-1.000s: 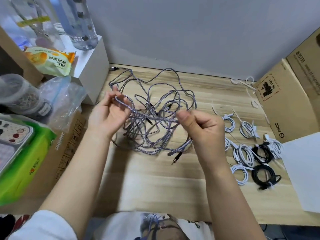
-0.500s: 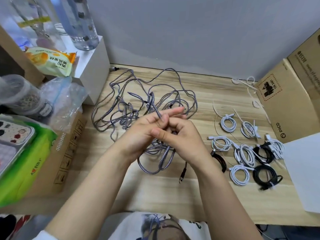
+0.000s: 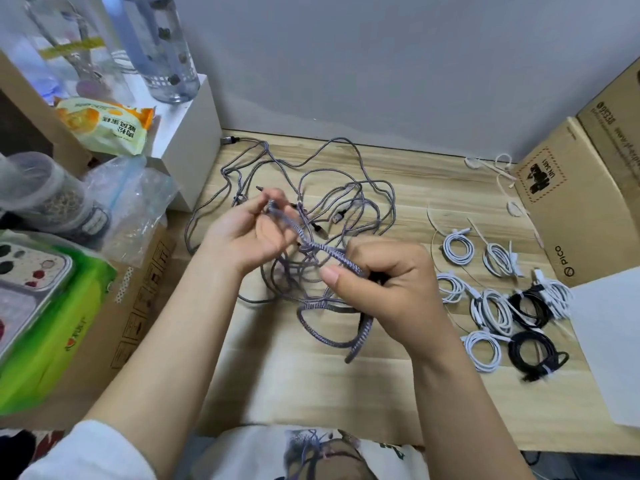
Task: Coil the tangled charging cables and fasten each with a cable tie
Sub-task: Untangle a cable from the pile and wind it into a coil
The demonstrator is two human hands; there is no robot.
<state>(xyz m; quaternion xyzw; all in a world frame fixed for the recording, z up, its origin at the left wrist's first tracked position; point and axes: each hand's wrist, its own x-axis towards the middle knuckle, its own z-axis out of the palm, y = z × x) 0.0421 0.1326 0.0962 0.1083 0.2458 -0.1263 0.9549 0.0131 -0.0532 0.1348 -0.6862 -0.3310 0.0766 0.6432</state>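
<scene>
A tangle of grey braided charging cables (image 3: 349, 188) sprawls across the middle of the wooden desk (image 3: 398, 403). My left hand (image 3: 249, 233) pinches one braided strand near its fingertips, above the tangle. My right hand (image 3: 384, 285) grips a few gathered loops of the same cable, which hang below it in a short coil (image 3: 332, 327). Several coiled and tied white cables (image 3: 491, 313) and two black coils (image 3: 533, 351) lie in rows to the right. Loose white cable ties (image 3: 498, 168) lie near the back right.
A cardboard box (image 3: 585, 206) and a white sheet (image 3: 609, 341) bound the right side. On the left stand a white box (image 3: 194, 140) with bottles, a snack bag, plastic bags, a jar, a green pack and a low carton (image 3: 138, 289).
My hands were joined together over the tangle; now they have drawn apart, the left up and left with a strand, the right lower with gathered loops hanging from it.
</scene>
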